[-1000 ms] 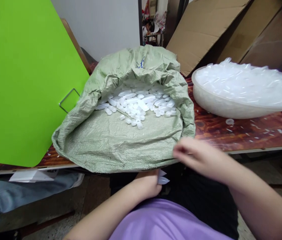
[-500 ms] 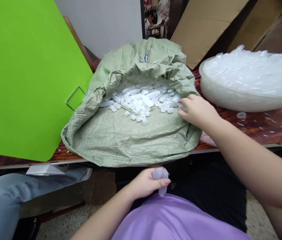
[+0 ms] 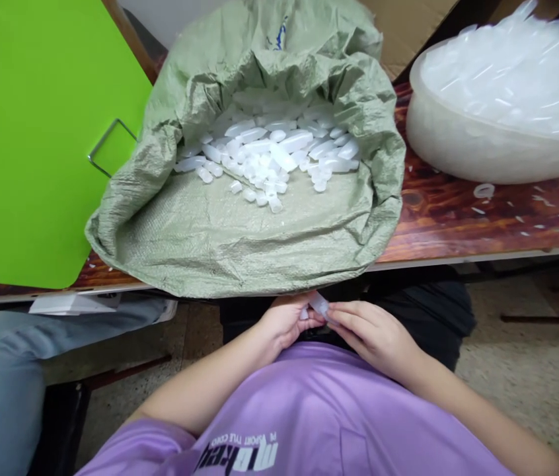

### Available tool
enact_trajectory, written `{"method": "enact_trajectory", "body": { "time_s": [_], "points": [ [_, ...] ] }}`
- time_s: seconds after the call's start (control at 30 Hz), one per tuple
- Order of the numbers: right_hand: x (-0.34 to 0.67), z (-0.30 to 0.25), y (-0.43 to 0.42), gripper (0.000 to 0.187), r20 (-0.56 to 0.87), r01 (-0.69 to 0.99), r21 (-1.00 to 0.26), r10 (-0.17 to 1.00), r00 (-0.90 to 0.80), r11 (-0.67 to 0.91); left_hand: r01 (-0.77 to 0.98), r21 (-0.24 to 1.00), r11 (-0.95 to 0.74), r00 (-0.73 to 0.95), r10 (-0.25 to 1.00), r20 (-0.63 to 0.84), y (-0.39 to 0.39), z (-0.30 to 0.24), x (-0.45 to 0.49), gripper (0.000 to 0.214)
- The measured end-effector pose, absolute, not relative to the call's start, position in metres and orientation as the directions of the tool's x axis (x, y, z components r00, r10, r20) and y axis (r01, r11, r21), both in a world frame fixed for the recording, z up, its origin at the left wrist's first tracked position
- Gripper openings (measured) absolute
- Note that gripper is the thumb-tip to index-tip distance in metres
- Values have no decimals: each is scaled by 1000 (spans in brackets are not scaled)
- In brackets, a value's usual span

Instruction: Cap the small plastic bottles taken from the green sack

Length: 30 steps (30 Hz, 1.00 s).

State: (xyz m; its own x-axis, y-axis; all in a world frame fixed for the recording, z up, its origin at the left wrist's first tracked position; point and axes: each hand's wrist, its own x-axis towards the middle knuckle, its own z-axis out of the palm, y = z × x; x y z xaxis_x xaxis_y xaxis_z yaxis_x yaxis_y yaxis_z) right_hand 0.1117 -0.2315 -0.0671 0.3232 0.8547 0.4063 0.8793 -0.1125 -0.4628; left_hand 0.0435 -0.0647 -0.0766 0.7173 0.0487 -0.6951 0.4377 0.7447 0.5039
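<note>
My left hand (image 3: 288,322) is closed around translucent white plastic pieces (image 3: 318,303), just in front of the table's edge. From the other side, my right hand (image 3: 377,332) pinches the end of one piece, its fingertips meeting those of the left. How many pieces are between the hands I cannot tell. Beyond them lies a pale green woven sack (image 3: 240,254) with its mouth rolled open towards me. Many small white plastic pieces (image 3: 264,155), oblong and rounded, are heaped inside it.
To the right stands a translucent tub (image 3: 482,155) heaped with clear plastic pieces. A green board (image 3: 36,145) with a metal loop (image 3: 111,145) is at the left. White scraps and a small ring (image 3: 484,191) lie on the wooden table (image 3: 450,225). Another person's leg (image 3: 6,370) shows lower left.
My right hand has come back from the pieces in the sack to meet my left hand below the table's edge. The view has tilted down.
</note>
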Motion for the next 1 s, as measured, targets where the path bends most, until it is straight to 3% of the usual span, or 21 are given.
{"method": "enact_trajectory", "body": {
  "time_s": [0.1,0.2,0.3,0.33,0.4,0.47,0.5,0.63,0.77,0.9,1.0],
  "points": [
    [119,-75,-234,26,472,920,-386,841,265,-74,467,497,732,624,126,-771,-66,-77,46,19],
    [124,-80,-238,28,510,953,-301,841,182,-23,495,495,714,605,125,-786,-67,-81,44,23],
    [126,-85,-237,23,462,927,-367,851,252,-75,502,531,682,621,142,-771,-67,-83,42,31],
    [125,-87,-236,21,381,873,-461,852,358,-160,502,549,669,621,163,-766,-68,-83,42,32],
    [123,-90,-232,36,86,644,-662,815,574,-384,487,584,649,632,199,-749,-70,-81,42,33],
    [121,-92,-229,51,-163,432,-724,742,651,-538,461,612,643,652,223,-725,-72,-80,43,34],
    [119,-93,-227,50,-172,417,-723,729,663,-551,440,622,647,657,240,-715,-73,-80,43,33],
    [115,-98,-227,38,104,631,-643,767,633,-433,394,616,682,640,277,-716,-73,-82,44,28],
    [113,-102,-226,40,-172,420,-709,716,677,-567,404,592,697,641,245,-727,-72,-86,43,29],
    [112,-104,-223,41,-53,487,-712,731,680,-505,337,590,734,657,266,-705,-72,-89,42,34],
    [113,-104,-220,41,-218,353,-757,723,656,-549,317,581,749,659,267,-703,-71,-90,41,33]
  ]
}}
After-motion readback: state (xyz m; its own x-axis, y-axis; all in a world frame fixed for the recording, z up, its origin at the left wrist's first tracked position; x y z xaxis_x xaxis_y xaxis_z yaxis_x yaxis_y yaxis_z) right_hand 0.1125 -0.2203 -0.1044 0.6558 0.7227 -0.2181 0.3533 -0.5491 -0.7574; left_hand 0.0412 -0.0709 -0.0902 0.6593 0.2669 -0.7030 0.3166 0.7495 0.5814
